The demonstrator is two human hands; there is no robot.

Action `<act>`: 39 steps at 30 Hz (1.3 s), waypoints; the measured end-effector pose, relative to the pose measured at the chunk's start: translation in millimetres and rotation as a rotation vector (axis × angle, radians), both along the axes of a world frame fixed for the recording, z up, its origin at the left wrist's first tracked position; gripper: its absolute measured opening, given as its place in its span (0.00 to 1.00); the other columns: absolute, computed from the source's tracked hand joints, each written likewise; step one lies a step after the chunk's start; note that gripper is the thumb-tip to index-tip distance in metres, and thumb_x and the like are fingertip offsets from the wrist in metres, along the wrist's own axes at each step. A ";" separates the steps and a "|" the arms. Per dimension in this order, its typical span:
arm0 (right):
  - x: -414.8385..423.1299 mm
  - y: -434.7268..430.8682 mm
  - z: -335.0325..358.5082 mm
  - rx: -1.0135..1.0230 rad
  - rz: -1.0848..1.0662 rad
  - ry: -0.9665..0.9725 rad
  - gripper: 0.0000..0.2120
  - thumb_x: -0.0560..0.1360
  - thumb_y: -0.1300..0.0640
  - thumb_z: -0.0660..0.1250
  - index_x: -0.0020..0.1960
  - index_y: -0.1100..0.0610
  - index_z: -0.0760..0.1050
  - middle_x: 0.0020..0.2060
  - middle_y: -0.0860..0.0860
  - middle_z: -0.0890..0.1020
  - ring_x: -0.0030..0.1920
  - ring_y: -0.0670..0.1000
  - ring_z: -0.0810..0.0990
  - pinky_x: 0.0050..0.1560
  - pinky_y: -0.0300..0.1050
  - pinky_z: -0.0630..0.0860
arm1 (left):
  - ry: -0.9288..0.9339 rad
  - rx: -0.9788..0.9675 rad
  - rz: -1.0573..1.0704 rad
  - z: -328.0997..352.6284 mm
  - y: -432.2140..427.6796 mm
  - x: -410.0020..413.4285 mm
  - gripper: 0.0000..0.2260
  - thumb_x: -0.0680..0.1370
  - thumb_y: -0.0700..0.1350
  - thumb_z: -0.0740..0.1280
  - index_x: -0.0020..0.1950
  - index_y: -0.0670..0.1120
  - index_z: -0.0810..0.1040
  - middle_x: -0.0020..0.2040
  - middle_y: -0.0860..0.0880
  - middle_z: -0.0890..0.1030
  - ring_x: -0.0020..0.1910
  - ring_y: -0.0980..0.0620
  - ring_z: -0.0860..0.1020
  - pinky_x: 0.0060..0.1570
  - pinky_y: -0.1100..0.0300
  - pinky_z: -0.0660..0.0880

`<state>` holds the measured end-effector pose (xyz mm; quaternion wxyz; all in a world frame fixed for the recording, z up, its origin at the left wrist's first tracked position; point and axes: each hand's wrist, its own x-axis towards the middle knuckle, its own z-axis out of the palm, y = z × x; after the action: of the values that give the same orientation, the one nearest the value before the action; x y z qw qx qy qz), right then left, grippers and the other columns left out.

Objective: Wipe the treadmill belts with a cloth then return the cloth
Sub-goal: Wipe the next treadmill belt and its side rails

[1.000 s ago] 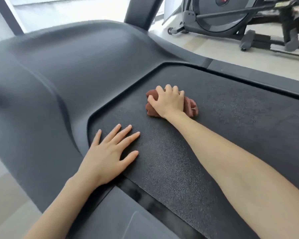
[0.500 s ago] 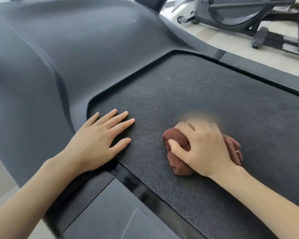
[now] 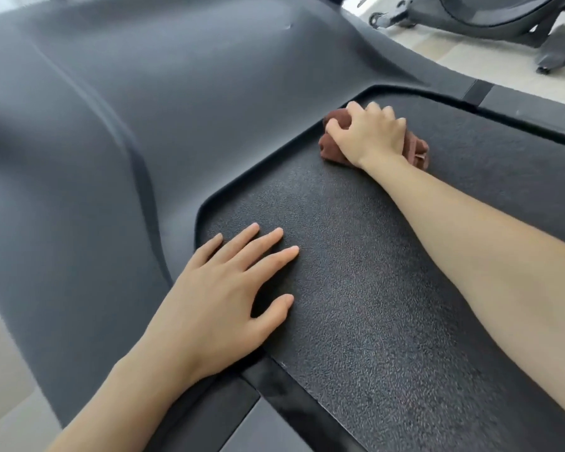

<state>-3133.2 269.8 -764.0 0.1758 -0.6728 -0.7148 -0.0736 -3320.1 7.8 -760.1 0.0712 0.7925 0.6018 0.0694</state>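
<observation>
Mid-wipe, by the look of it, at the head of a treadmill belt: bunched brown cloth in the upper centre-right of the frame, pinned to the textured black surface just beside the curved lip of the grey motor cover. Clutched from above by the right hand, fingers curled over the wad and thumb hooked round its left end, cloth poking out on both sides. Lower left of centre, left hand laid flat on the belt's near corner, fingers straight and spread, holding nothing, apparently bracing the reach.

To do this stroke well, judging by the layout: keep the palm's weight down on the wad so the pile works into the pebbled grain rather than skating over it; run right along the lip, where dust would likely gather; pull back in straight, overlapping lanes toward the lower right of the frame; lift the bracing hand off any lane before wiping it. Worth re-bunching if loose ends trail toward the gap under the cover.

Beyond, at upper right: side rail and another exercise machine on a pale floor.
</observation>
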 end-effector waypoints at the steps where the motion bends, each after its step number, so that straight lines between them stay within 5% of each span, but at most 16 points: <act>1: -1.1 0.6 0.9 -0.004 -0.015 -0.005 0.24 0.75 0.38 0.53 0.61 0.52 0.72 0.60 0.59 0.75 0.62 0.62 0.70 0.60 0.57 0.63 | 0.005 0.001 -0.002 0.6 0.0 0.0 0.29 0.71 0.67 0.39 0.73 0.68 0.50 0.74 0.67 0.46 0.74 0.64 0.41 0.74 0.58 0.41; 9: 4.3 -104.6 0.2 0.025 0.128 -0.054 0.22 0.75 0.39 0.57 0.59 0.53 0.73 0.55 0.59 0.76 0.57 0.62 0.72 0.57 0.55 0.65 | -0.062 0.019 -0.017 -0.2 1.1 -2.2 0.26 0.77 0.61 0.54 0.74 0.60 0.57 0.75 0.63 0.56 0.75 0.61 0.50 0.73 0.56 0.47; 15: 50.5 -274.2 10.5 -0.005 0.339 -0.031 0.22 0.72 0.39 0.54 0.51 0.53 0.76 0.42 0.54 0.75 0.44 0.58 0.73 0.45 0.51 0.66 | -0.006 0.008 -0.042 -2.9 -3.1 -1.0 0.24 0.78 0.58 0.52 0.75 0.57 0.58 0.76 0.59 0.55 0.75 0.57 0.50 0.73 0.55 0.47; 21: 122.7 -385.0 11.0 -0.023 0.439 -0.023 0.16 0.68 0.43 0.63 0.46 0.55 0.78 0.39 0.53 0.75 0.38 0.57 0.72 0.40 0.49 0.67 | -0.035 -0.031 -0.056 -0.1 -12.6 12.5 0.23 0.78 0.57 0.55 0.74 0.59 0.60 0.76 0.55 0.57 0.76 0.51 0.50 0.74 0.49 0.48; 26: 115.9 -353.7 10.5 -0.006 0.371 -0.033 0.18 0.69 0.40 0.60 0.45 0.53 0.79 0.38 0.52 0.76 0.40 0.57 0.74 0.40 0.52 0.71 | 0.005 -0.036 -0.108 -2.6 -25.8 64.0 0.25 0.78 0.60 0.51 0.75 0.60 0.55 0.77 0.56 0.53 0.76 0.51 0.46 0.73 0.45 0.44; 32: 117.5 -234.2 1.2 0.038 0.039 -0.024 0.21 0.73 0.38 0.55 0.54 0.51 0.76 0.47 0.55 0.78 0.49 0.58 0.75 0.48 0.50 0.67 | 0.091 -0.026 -0.095 -9.9 -32.8 69.6 0.35 0.69 0.67 0.35 0.76 0.60 0.48 0.77 0.55 0.48 0.76 0.50 0.43 0.73 0.47 0.40; 36: 125.2 -159.4 2.1 -0.055 -0.220 0.018 0.24 0.75 0.38 0.54 0.63 0.51 0.72 0.59 0.57 0.75 0.60 0.60 0.71 0.58 0.54 0.64 | 0.068 -0.018 -0.090 -6.9 -34.0 72.9 0.35 0.69 0.67 0.37 0.76 0.58 0.52 0.77 0.54 0.51 0.76 0.48 0.45 0.73 0.45 0.42; 39: 124.0 -162.0 0.6 -0.051 -0.195 -0.017 0.23 0.76 0.38 0.54 0.62 0.51 0.71 0.59 0.57 0.75 0.60 0.60 0.70 0.58 0.55 0.64 | 0.052 -0.025 -0.101 -5.1 -35.5 72.0 0.35 0.70 0.67 0.39 0.76 0.57 0.55 0.77 0.53 0.53 0.76 0.47 0.47 0.73 0.45 0.43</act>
<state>-3009.2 107.7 -763.4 0.1445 -0.7429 -0.6490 -0.0781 -3248.1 -27.8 -765.2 0.0691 0.8224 0.5634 0.0377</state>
